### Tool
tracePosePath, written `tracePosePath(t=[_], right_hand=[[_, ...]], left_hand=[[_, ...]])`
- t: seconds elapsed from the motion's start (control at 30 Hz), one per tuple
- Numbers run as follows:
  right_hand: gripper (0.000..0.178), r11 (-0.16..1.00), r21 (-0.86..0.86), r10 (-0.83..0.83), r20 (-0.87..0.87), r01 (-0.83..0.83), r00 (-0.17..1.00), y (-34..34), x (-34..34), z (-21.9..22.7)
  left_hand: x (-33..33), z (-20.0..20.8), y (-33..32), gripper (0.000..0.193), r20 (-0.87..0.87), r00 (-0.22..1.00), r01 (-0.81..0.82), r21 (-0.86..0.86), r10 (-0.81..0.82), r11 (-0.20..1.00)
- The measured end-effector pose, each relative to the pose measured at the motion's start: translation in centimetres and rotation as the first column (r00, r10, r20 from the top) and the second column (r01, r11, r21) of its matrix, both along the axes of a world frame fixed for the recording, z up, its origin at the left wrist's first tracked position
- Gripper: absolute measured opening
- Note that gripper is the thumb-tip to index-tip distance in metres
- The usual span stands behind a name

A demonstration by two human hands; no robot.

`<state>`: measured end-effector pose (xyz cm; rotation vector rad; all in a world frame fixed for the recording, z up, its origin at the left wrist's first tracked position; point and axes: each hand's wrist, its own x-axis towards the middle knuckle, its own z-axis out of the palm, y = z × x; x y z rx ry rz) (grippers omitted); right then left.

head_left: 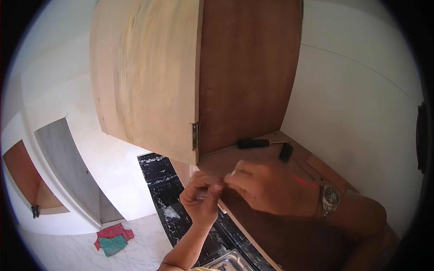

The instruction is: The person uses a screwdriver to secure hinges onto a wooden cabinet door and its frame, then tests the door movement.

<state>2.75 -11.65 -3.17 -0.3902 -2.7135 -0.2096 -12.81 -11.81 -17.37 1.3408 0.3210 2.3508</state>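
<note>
My left hand and my right hand meet at the fingertips above a brown wooden shelf. The fingers of both are closed in a pinch. Whatever sits between them is too small to make out, and the right hand is slightly blurred. Just beyond, a metal hinge is fixed to the lower edge of a pale wooden door. A screwdriver with a black handle lies on the shelf behind my right hand. Beside its tip rests a short black object.
A brown cabinet panel rises at the back. Along the right wall lies a wooden strip. Below are a black marbled counter and a steel sink. Red and green cloths lie on the floor. A wristwatch circles my right wrist.
</note>
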Motion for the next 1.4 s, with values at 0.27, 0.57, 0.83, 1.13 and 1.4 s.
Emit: tracePosePath(t=[0.27, 0.57, 0.83, 1.13, 1.4], right_hand=[[0.005, 0.992, 0.110, -0.029, -0.299, 0.065, 0.954, 6.9, -3.7, 3.2], [0.008, 0.999, 0.024, -0.021, -0.420, 0.034, 0.907, 8.8, -4.9, -0.9], [0.006, 0.999, 0.045, -0.003, -0.419, 0.025, 0.908, 10.3, -5.2, -3.0], [0.006, 0.999, 0.006, -0.029, -0.367, 0.034, 0.930, 11.3, -6.4, -3.6], [0.011, 0.998, 0.051, -0.010, -0.338, 0.029, 0.941, 11.1, -7.3, -3.7]], left_hand=[[-2.5, -3.5, 6.3, 0.095, 0.319, 0.903, -0.234, -0.197, 0.288, 0.952], [-3.8, -1.2, 8.8, 0.107, 0.175, 0.965, -0.189, -0.040, 0.193, 0.981], [-3.4, -1.9, 9.7, 0.092, 0.245, 0.913, -0.324, -0.046, 0.325, 0.945], [-3.3, -2.2, 10.9, 0.090, 0.249, 0.892, -0.384, -0.021, 0.377, 0.923], [-3.2, -2.4, 10.9, 0.088, 0.264, 0.895, -0.357, -0.054, 0.358, 0.932]])
